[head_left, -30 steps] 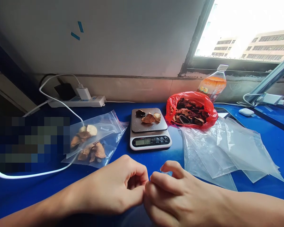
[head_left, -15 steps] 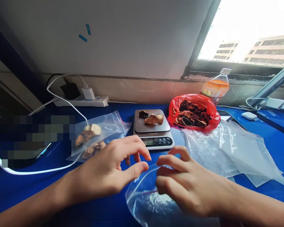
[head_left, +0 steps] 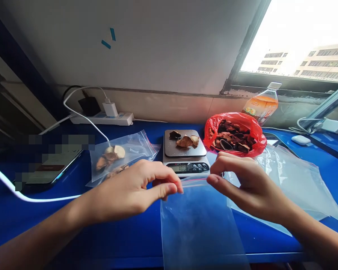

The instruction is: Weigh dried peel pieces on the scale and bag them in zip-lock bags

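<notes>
A clear zip bag (head_left: 197, 221) hangs spread out in front of me, its zip edge at the top. My left hand (head_left: 141, 187) pinches it by the top left corner, thumb against bent fingers. At the top right corner, my right hand (head_left: 245, 187) grips it between thumb and curled forefinger. Just beyond the bag stands a small kitchen scale (head_left: 185, 150) with a lit display. On its steel plate lie several dried brown slices (head_left: 185, 141). Behind my right hand, an open red plastic bag (head_left: 263, 144) is full of similar dark dried slices.
Filled zip bags (head_left: 138, 144) lie left of the scale, partly behind my left hand. Flat zip bags (head_left: 298, 180) are stacked at right. A phone (head_left: 53, 165), a white cable (head_left: 45, 200), a power strip (head_left: 121, 119), a drink bottle (head_left: 263, 103) and an earbud case (head_left: 301, 140) surround the workspace.
My right hand has moved right and up. The zip bag, loosely curved below my hands before, is now stretched upright between both. My left hand's fingers have closed on its corner.
</notes>
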The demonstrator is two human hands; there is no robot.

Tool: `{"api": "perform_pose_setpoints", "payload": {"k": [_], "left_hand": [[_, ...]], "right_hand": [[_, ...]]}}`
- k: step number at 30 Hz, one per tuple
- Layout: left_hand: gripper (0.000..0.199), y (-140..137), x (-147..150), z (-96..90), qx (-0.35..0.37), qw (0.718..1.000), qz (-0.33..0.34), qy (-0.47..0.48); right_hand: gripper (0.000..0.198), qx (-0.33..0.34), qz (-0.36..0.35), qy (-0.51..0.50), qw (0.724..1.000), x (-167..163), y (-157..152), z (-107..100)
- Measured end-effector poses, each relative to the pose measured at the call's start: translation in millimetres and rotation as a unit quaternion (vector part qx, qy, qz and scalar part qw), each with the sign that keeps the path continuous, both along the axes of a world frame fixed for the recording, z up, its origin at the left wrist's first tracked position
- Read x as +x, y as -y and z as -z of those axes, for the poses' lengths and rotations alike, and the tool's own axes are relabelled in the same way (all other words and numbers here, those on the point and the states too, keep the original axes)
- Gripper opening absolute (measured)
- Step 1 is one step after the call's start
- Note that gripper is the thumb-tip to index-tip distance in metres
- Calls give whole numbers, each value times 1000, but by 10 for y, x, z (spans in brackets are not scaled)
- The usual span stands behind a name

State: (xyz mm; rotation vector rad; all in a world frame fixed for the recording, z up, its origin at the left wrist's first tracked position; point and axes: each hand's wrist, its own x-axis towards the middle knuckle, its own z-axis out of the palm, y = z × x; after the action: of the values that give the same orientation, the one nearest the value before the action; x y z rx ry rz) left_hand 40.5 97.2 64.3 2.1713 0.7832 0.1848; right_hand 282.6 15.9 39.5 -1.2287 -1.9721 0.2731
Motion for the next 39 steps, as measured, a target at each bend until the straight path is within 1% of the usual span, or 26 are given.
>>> {"api": "perform_pose_setpoints", "payload": {"k": [2,4,5,7,9,10,11,13,14,15,17,19,20,22,23,25,28,30,32,33,34,35,36,37,38,39], "left_hand": [[23,-137,-61,-11,33,999,-15,6],[26,-275,-145,-25,103,993,-62,23],[28,-328,-183,-30,142,985,-89,30],[32,-371,-224,-31,213,967,-137,39],[37,-316,-205,-7,271,946,-172,50],[44,-259,-178,17,293,937,-181,54],[56,-192,-147,49,311,931,-185,54],[90,-62,-88,125,326,931,-160,17],[104,-15,-67,162,332,933,-140,-7],[112,17,-52,194,337,933,-122,-31],[117,31,-35,233,340,932,-102,-65],[121,9,-21,235,309,942,-93,-95],[127,-1,-11,226,281,949,-88,-110],[137,-1,12,203,233,961,-75,-129],[137,10,23,195,225,963,-71,-129],[127,50,35,201,242,962,-68,-106],[105,104,24,254,299,952,-53,-44],[99,109,5,288,328,944,-34,-19],[99,83,-13,294,342,939,-19,-10],[99,60,-20,283,347,938,-19,-9],[98,31,-26,265,350,936,-26,-8],[97,-1,-33,241,350,936,-38,-9],[96,-36,-41,215,349,935,-58,-12],[95,-72,-49,190,347,934,-86,-14],[95,-109,-59,168,343,932,-116,-16],[95,-144,-69,152,339,930,-143,-16]], "right_hand": [[13,-32,-21,-72,997,-31,-32,-3],[9,-62,-39,-133,988,-140,-66,36],[10,-81,-49,-147,985,-220,-87,69],[13,-107,-63,-144,982,-404,-137,145],[13,-81,-44,-149,985,-576,-198,204],[12,-53,-24,-168,984,-643,-228,219],[12,-27,-2,-192,981,-694,-253,226],[15,10,27,-244,969,-754,-275,226],[16,17,27,-262,965,-768,-266,225],[17,20,16,-270,963,-774,-244,227],[16,27,-26,-258,966,-771,-171,245],[15,44,-53,-219,973,-751,-90,275],[15,60,-50,-197,977,-736,-58,292],[14,97,-22,-164,982,-704,-19,324],[14,110,-9,-152,982,-693,-10,339],[15,108,-3,-155,982,-691,7,360],[18,29,-48,-214,975,-730,75,346],[16,-18,-88,-245,965,-746,129,297],[10,-28,-108,-231,967,-711,125,236],[9,-9,-103,-206,973,-666,83,211],[8,26,-86,-169,982,-604,8,194],[8,72,-54,-123,988,-528,-100,186],[7,131,-8,-71,989,-443,-234,189],[7,186,47,-18,981,-356,-385,198],[10,210,102,34,972,-274,-541,212],[12,202,148,82,965,-200,-687,225]]}}
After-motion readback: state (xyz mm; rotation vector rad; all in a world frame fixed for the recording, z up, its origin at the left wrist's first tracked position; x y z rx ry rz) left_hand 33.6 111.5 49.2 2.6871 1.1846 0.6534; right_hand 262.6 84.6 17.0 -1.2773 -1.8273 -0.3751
